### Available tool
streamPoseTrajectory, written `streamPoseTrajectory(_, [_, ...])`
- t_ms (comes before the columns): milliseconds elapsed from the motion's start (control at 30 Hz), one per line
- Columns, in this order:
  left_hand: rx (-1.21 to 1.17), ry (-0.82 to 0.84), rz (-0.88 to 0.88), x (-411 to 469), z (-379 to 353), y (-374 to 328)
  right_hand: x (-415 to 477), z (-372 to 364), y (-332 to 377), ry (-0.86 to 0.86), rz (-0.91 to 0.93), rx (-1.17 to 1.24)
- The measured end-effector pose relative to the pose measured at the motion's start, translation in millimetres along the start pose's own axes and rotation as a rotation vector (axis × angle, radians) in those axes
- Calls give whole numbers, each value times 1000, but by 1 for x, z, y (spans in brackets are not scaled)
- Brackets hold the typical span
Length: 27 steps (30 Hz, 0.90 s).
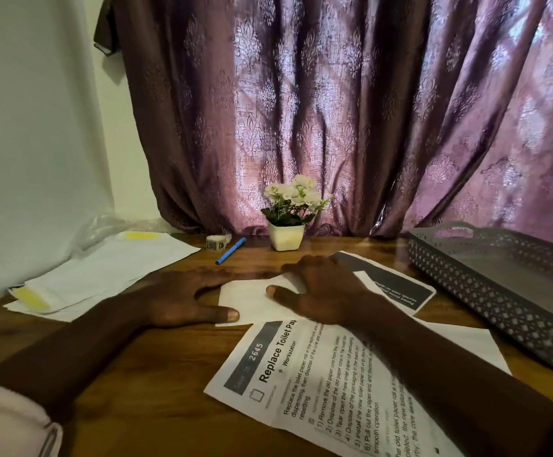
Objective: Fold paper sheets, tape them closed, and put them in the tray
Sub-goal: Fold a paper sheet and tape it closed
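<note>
White folded sheet (247, 300) | under right hand (324, 291) | left hand (176, 298) touching edge

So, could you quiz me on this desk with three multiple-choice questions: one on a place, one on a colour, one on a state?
1. Where is the tape roll?
A) beside the blue pen
B) on a chair
C) on a shelf

2. What colour are the potted flowers?
A) red
B) white
C) orange

3. How is the right hand?
A) fingers spread on the folded paper
B) clenched in a fist
C) lifted in the air

Answers:
1 A, the roll lies just left of the pen on the table.
2 B, the blooms are white.
3 A, its fingers lie spread on the paper, gripping nothing.
</note>
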<state>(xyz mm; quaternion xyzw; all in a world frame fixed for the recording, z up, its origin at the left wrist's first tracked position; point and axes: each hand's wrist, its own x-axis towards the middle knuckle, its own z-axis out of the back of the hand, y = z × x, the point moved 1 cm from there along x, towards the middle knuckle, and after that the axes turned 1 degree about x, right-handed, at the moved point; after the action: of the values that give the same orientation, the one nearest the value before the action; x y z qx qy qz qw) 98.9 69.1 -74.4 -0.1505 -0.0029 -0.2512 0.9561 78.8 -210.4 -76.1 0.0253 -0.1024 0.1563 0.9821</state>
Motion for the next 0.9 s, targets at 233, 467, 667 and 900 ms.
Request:
streamPoseTrajectory(233, [-62, -113, -35, -4, 0, -11, -1, 1, -21, -76, -77, 145])
streamPoseTrajectory(467, [-402, -535, -78, -8, 10, -13, -7, 24, -5, -873, 166, -76])
streamPoseTrajectory(667, [-316, -711, -203, -17, 29, -8, -10, 27, 22, -1010, 405, -268])
streamPoseTrajectory(900, [-98, -254, -30, -12, 23, 15, -4, 3, 29, -330, 401, 1])
